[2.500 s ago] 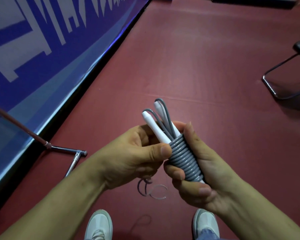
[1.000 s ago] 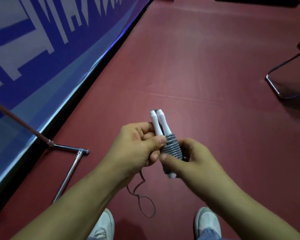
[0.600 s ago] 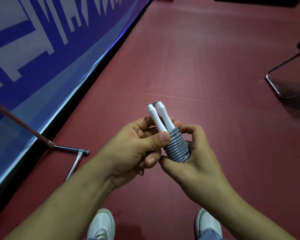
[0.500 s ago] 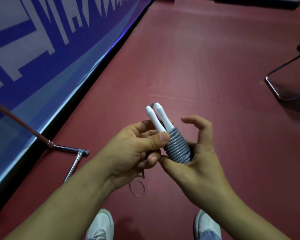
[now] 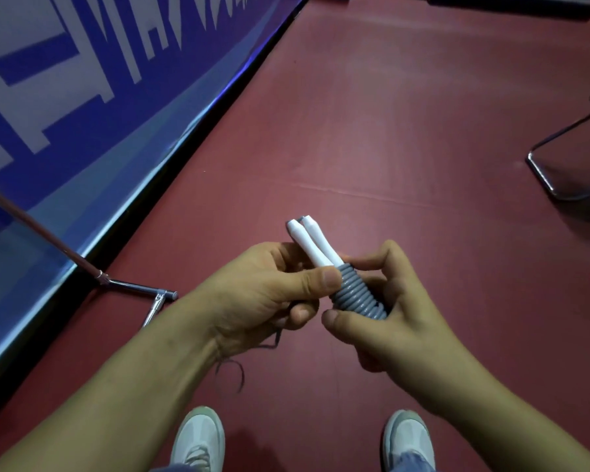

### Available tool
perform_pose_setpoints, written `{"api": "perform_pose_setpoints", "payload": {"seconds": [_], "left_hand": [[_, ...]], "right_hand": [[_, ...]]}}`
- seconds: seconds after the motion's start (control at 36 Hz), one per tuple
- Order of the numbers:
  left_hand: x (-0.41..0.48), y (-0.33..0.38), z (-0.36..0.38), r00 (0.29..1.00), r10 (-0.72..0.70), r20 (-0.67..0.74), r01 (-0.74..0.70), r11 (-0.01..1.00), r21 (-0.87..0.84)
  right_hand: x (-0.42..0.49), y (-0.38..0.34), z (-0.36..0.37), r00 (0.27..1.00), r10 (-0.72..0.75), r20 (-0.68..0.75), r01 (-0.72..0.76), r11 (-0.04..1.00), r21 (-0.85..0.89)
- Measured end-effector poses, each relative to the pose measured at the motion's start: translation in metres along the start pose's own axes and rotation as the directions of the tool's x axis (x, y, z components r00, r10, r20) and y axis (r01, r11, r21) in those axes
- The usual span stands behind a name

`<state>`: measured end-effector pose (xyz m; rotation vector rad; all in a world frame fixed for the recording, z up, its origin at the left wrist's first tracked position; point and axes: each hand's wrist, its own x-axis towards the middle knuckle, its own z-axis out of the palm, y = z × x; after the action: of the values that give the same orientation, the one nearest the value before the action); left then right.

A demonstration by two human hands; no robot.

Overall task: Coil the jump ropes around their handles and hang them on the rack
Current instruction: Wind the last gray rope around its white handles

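Note:
A jump rope with two white handles (image 5: 309, 241) is held in front of me, the handles side by side and pointing up and away. Grey rope is wound in tight turns (image 5: 355, 296) around their lower part. My left hand (image 5: 269, 294) grips the handles, thumb pressed on the top turns. My right hand (image 5: 385, 321) wraps the coil from the right and below, fingers curled behind it. A loose tail of grey rope (image 5: 234, 369) dangles below my left wrist. The lower ends of the handles are hidden.
A metal rack foot with a slanted pole (image 5: 130, 286) stands on the dark red floor at the left, beside a blue and white wall banner (image 5: 82, 97). A chair's metal frame (image 5: 559, 165) is at the right edge. My white shoes (image 5: 198, 441) are below.
The hanging rope tail has shortened over the last seconds as more turns went onto the coil. My right-hand fingers, spread half a second ago, have closed back around the coil.

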<state>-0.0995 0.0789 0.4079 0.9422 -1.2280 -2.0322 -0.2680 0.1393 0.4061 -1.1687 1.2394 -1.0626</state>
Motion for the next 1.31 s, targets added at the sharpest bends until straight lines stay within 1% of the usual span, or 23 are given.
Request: {"api": "perform_pose_setpoints", "payload": {"seconds": [0.06, 0.14, 0.19, 0.25, 0.28, 0.33, 0.39, 0.47, 0.53, 0.58, 0.67, 0.75, 0.81, 0.86, 0.94, 1.0, 1.06, 1.11, 1.17, 1.22, 1.25, 1.28, 1.31], "left_hand": [[-0.002, 0.004, -0.005, 0.998, 0.065, 0.013, -0.066, 0.997, 0.043], [-0.003, 0.008, -0.009, 0.991, 0.130, 0.027, -0.132, 0.985, 0.113], [-0.003, 0.008, -0.008, 0.987, 0.153, 0.054, -0.156, 0.986, 0.056], [0.000, 0.004, -0.004, 0.983, 0.167, 0.072, -0.161, 0.984, -0.079], [0.001, 0.002, -0.001, 0.983, 0.171, 0.067, -0.162, 0.980, -0.117], [0.004, -0.005, 0.001, 0.986, 0.166, 0.033, -0.161, 0.980, -0.120], [0.005, -0.009, 0.001, 0.987, 0.161, -0.027, -0.163, 0.981, -0.106], [0.004, -0.009, 0.001, 0.974, 0.180, -0.134, -0.179, 0.984, 0.019], [0.004, -0.011, 0.002, 0.961, 0.184, -0.205, -0.164, 0.980, 0.112], [0.004, -0.014, 0.004, 0.953, 0.181, -0.241, -0.145, 0.976, 0.161], [0.003, -0.013, 0.008, 0.957, 0.188, -0.221, -0.145, 0.970, 0.195], [0.000, -0.008, 0.009, 0.973, 0.191, -0.134, -0.159, 0.963, 0.215], [-0.001, -0.004, 0.006, 0.981, 0.183, -0.071, -0.163, 0.961, 0.222], [-0.002, 0.001, 0.001, 0.984, 0.175, -0.024, -0.166, 0.961, 0.222], [-0.002, 0.003, -0.005, 0.981, 0.189, 0.054, -0.195, 0.964, 0.178], [0.000, 0.001, -0.005, 0.976, 0.203, 0.079, -0.213, 0.966, 0.145], [0.003, -0.003, -0.003, 0.975, 0.208, 0.082, -0.213, 0.976, 0.054], [0.005, -0.006, 0.000, 0.974, 0.202, 0.099, -0.196, 0.978, -0.064], [0.005, -0.008, 0.002, 0.974, 0.203, 0.097, -0.192, 0.974, -0.119], [0.005, -0.008, 0.003, 0.976, 0.212, 0.058, -0.205, 0.973, -0.102], [0.005, -0.008, 0.002, 0.975, 0.221, 0.027, -0.219, 0.974, -0.067], [0.005, -0.008, 0.002, 0.973, 0.231, -0.003, -0.231, 0.973, -0.026], [0.006, -0.008, 0.002, 0.971, 0.238, -0.026, -0.238, 0.971, 0.008]], "right_hand": [[0.000, -0.004, -0.001, 0.995, 0.052, 0.085, -0.068, 0.976, 0.205], [-0.001, -0.009, -0.002, 0.968, 0.084, 0.236, -0.189, 0.866, 0.463], [-0.003, -0.009, -0.002, 0.936, 0.069, 0.345, -0.268, 0.775, 0.572], [-0.003, -0.005, -0.004, 0.901, 0.034, 0.433, -0.325, 0.713, 0.622], [-0.002, -0.003, -0.005, 0.888, 0.022, 0.458, -0.342, 0.697, 0.630], [0.000, 0.000, -0.007, 0.884, 0.027, 0.466, -0.348, 0.703, 0.620], [0.001, 0.001, -0.009, 0.904, 0.087, 0.419, -0.329, 0.768, 0.550], [0.002, 0.000, -0.011, 0.929, 0.203, 0.308, -0.311, 0.882, 0.355], [0.003, 0.002, -0.010, 0.937, 0.253, 0.241, -0.315, 0.910, 0.269], [0.004, 0.003, -0.007, 0.941, 0.283, 0.184, -0.323, 0.914, 0.248], [0.003, 0.004, -0.001, 0.952, 0.292, 0.090, -0.306, 0.914, 0.268], [0.003, 0.003, 0.002, 0.948, 0.317, 0.040, -0.317, 0.917, 0.245], [0.002, 0.000, 0.001, 0.933, 0.350, 0.086, -0.360, 0.898, 0.253], [0.002, -0.004, 0.000, 0.909, 0.381, 0.167, -0.416, 0.857, 0.304], [0.003, -0.006, -0.002, 0.858, 0.428, 0.284, -0.513, 0.743, 0.430], [0.006, -0.002, -0.003, 0.809, 0.432, 0.399, -0.586, 0.642, 0.494], [0.009, 0.003, -0.004, 0.749, 0.365, 0.553, -0.654, 0.538, 0.531], [0.011, 0.007, -0.006, 0.688, 0.260, 0.678, -0.708, 0.450, 0.545], [0.013, 0.010, -0.006, 0.622, 0.174, 0.763, -0.757, 0.382, 0.530], [0.013, 0.011, -0.005, 0.590, 0.166, 0.790, -0.793, 0.307, 0.527], [0.012, 0.010, -0.004, 0.603, 0.210, 0.769, -0.786, 0.319, 0.530], [0.010, 0.009, -0.002, 0.642, 0.278, 0.714, -0.755, 0.393, 0.525], [0.009, 0.008, 0.000, 0.697, 0.351, 0.625, -0.702, 0.512, 0.495]]}}
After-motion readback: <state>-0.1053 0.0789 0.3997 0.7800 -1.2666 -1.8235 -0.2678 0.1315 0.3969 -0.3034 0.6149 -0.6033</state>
